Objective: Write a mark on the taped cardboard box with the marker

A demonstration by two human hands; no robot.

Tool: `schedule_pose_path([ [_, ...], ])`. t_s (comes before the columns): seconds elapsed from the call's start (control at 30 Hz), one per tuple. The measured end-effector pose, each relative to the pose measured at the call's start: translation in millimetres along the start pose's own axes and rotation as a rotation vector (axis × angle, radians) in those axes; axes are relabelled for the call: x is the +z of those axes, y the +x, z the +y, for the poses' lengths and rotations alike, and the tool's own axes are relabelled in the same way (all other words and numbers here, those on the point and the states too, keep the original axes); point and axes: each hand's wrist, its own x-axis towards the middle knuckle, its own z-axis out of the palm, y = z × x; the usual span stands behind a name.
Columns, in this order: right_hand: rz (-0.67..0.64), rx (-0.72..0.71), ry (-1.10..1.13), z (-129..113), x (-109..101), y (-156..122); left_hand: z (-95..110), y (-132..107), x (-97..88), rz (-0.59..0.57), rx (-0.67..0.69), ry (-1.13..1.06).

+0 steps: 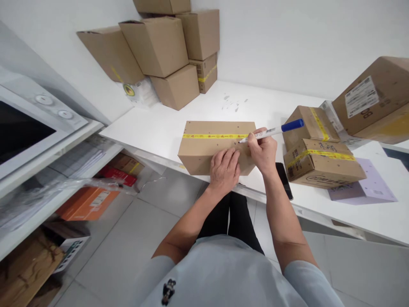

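Observation:
A cardboard box sealed with yellow tape lies on the white table in front of me. My left hand rests flat on the box's near right corner, fingers stretched out. My right hand is closed round a white marker with a blue cap on its far end. The marker's tip touches the box top beside the yellow tape.
Two taped boxes are stacked to the right, with a black phone beside them and a purple sheet underneath. A larger box sits far right. Several boxes pile against the back wall. Shelves stand at left.

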Motion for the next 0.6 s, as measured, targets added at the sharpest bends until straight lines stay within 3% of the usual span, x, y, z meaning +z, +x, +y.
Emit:
schedule_pose_path([
  [0.2, 0.004, -0.008, 0.011, 0.9, 0.3, 0.1, 0.0, 0.4, -0.2, 0.052, 0.026, 0.026],
  [0.6, 0.008, -0.013, 0.006, -0.8, 0.5, 0.4, -1.2, -1.4, 1.5, 0.01, 0.007, -0.006],
])
